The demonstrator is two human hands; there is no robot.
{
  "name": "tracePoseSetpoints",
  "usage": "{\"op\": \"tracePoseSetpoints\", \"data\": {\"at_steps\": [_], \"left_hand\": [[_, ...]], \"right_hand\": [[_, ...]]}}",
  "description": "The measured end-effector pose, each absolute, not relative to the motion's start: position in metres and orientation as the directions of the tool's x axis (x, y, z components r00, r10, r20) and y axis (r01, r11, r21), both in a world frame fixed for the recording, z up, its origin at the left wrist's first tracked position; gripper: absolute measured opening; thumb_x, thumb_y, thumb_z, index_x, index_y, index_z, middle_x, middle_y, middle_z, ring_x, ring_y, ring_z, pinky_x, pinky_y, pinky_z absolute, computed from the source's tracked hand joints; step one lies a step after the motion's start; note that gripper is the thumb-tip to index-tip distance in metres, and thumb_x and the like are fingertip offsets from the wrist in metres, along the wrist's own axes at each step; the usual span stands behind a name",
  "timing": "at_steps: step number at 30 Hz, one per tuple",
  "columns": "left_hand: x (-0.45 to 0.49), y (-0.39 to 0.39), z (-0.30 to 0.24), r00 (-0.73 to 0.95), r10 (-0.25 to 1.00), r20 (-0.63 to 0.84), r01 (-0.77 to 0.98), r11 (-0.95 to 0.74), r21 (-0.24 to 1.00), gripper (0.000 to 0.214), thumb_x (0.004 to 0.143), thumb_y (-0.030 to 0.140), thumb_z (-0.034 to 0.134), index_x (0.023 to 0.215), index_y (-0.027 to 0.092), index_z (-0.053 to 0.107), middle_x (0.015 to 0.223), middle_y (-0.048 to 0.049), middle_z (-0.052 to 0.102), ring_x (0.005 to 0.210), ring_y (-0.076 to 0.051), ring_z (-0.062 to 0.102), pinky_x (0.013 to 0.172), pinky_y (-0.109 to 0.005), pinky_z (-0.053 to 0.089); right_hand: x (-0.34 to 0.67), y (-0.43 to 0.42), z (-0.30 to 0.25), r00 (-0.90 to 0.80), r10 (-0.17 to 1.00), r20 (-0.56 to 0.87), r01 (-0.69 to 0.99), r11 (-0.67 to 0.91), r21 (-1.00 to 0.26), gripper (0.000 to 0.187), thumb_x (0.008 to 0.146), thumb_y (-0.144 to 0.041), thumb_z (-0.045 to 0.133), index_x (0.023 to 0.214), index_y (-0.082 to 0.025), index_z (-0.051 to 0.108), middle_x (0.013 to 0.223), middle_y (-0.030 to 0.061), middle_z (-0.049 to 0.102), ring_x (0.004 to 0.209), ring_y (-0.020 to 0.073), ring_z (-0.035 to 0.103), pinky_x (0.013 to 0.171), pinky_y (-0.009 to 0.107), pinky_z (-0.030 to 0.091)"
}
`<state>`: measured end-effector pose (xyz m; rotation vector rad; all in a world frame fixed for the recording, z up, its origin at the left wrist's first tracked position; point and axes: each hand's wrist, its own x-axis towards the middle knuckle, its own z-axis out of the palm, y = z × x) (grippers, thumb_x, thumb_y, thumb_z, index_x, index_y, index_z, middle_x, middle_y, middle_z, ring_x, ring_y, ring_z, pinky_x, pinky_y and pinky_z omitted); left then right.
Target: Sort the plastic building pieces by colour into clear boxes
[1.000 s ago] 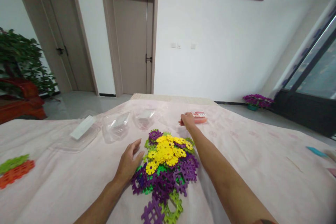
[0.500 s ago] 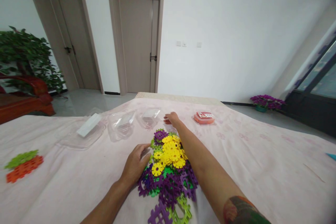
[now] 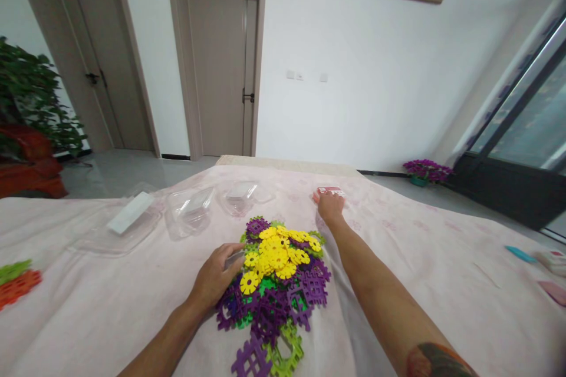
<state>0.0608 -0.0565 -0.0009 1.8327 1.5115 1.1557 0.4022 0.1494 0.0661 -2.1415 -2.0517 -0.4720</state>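
My left hand (image 3: 216, 275) rests on the cloth against the left side of a heap of plastic building pieces, thumb and fingers apart, holding nothing. The heap has yellow notched discs (image 3: 276, 256) on top and purple lattice pieces (image 3: 270, 312) below, with green ones (image 3: 287, 353) among them. My right arm stretches past the heap's right side. At its end, my right hand (image 3: 331, 207) grips the near side of a small clear plastic box (image 3: 331, 190) with a red and white label and orange contents. Its fingertips are partly hidden.
Clear plastic containers (image 3: 191, 212) stand left of centre, one with a white label (image 3: 130, 213). Orange and green lattice pieces (image 3: 20, 285) lie at the far left. A blue item (image 3: 520, 254) and a thin stick (image 3: 487, 275) lie on the right of the pink tablecloth (image 3: 398, 271).
My right hand has moved right, from beyond the heap to the labelled box, and has taken hold of it. The left hand stays by the heap. The view has turned right.
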Motion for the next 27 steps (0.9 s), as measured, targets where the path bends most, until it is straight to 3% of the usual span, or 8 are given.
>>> {"op": "tracePoseSetpoints", "data": {"at_steps": [4,9,13,15,19,22,25,27], "left_hand": [[0.06,-0.059,0.002,0.164,0.937,0.309,0.57,-0.345,0.745,0.045,0.094,0.049,0.051,0.132,0.028,0.065,0.141,-0.0073,0.06,0.132,-0.027,0.053,0.115,-0.045,0.036],[0.067,-0.07,0.012,0.348,0.889,0.299,0.602,-0.456,0.655,0.052,0.093,0.049,0.052,0.142,0.033,0.056,0.154,-0.0071,0.048,0.142,-0.03,0.043,0.119,-0.05,0.03],[0.087,-0.085,0.024,0.547,0.788,0.282,0.587,-0.601,0.542,0.063,0.088,0.052,0.061,0.148,0.038,0.048,0.159,-0.0073,0.04,0.145,-0.033,0.037,0.121,-0.058,0.02],[0.097,-0.091,0.03,0.566,0.765,0.306,0.58,-0.634,0.512,0.064,0.086,0.052,0.064,0.146,0.037,0.05,0.157,-0.0089,0.043,0.142,-0.034,0.04,0.12,-0.06,0.019],[0.104,-0.095,0.039,0.45,0.799,0.398,0.618,-0.601,0.507,0.035,0.09,0.047,0.059,0.117,0.028,0.069,0.125,-0.0092,0.067,0.121,-0.029,0.058,0.119,-0.055,0.025],[0.098,-0.089,0.035,0.304,0.849,0.432,0.607,-0.522,0.6,0.03,0.094,0.046,0.051,0.093,0.025,0.072,0.103,-0.0072,0.071,0.107,-0.025,0.063,0.113,-0.049,0.035],[0.09,-0.079,0.022,0.009,0.914,0.406,0.423,-0.372,0.826,0.045,0.097,0.054,0.04,0.106,0.023,0.072,0.113,-0.009,0.071,0.111,-0.026,0.063,0.104,-0.043,0.046],[0.087,-0.073,0.015,-0.132,0.952,0.275,0.221,-0.242,0.945,0.059,0.095,0.064,0.036,0.122,0.02,0.067,0.118,-0.0103,0.071,0.111,-0.027,0.065,0.101,-0.044,0.049]], "right_hand": [[0.414,0.147,0.06,-0.042,0.944,0.327,0.99,-0.005,0.142,0.033,0.099,-0.015,0.04,0.111,-0.01,0.07,0.117,0.0238,0.065,0.11,0.0312,0.057,0.088,0.043,0.04],[0.406,0.129,0.066,-0.182,0.918,0.352,0.976,0.125,0.181,0.034,0.102,-0.022,0.04,0.126,-0.015,0.063,0.119,0.0182,0.066,0.111,0.0269,0.056,0.083,0.034,0.041],[0.391,0.101,0.075,-0.25,0.851,0.463,0.968,0.211,0.135,0.033,0.104,-0.028,0.039,0.108,-0.017,0.07,0.11,0.0152,0.069,0.105,0.024,0.057,0.078,0.029,0.04],[0.381,0.083,0.078,-0.247,0.811,0.531,0.965,0.254,0.062,0.031,0.104,-0.03,0.041,0.103,-0.02,0.071,0.107,0.0116,0.07,0.102,0.0221,0.058,0.077,0.027,0.04],[0.361,0.043,0.082,-0.245,0.701,0.669,0.893,0.432,-0.125,0.019,0.097,-0.028,0.054,0.098,-0.023,0.072,0.1,0.0056,0.073,0.096,0.0195,0.062,0.08,0.027,0.044],[0.343,0.012,0.085,-0.273,0.578,0.769,0.753,0.625,-0.203,0.016,0.094,-0.025,0.057,0.096,-0.023,0.072,0.094,0.0058,0.074,0.091,0.0195,0.065,0.084,0.031,0.049],[0.325,-0.018,0.087,-0.333,0.429,0.84,0.596,0.786,-0.165,0.014,0.093,-0.022,0.059,0.098,-0.024,0.072,0.093,0.0061,0.074,0.089,0.0199,0.067,0.082,0.034,0.053],[0.315,-0.034,0.086,-0.373,0.346,0.861,0.505,0.854,-0.124,0.015,0.093,-0.02,0.06,0.103,-0.025,0.07,0.095,0.0062,0.074,0.088,0.0195,0.068,0.08,0.033,0.055]]}}
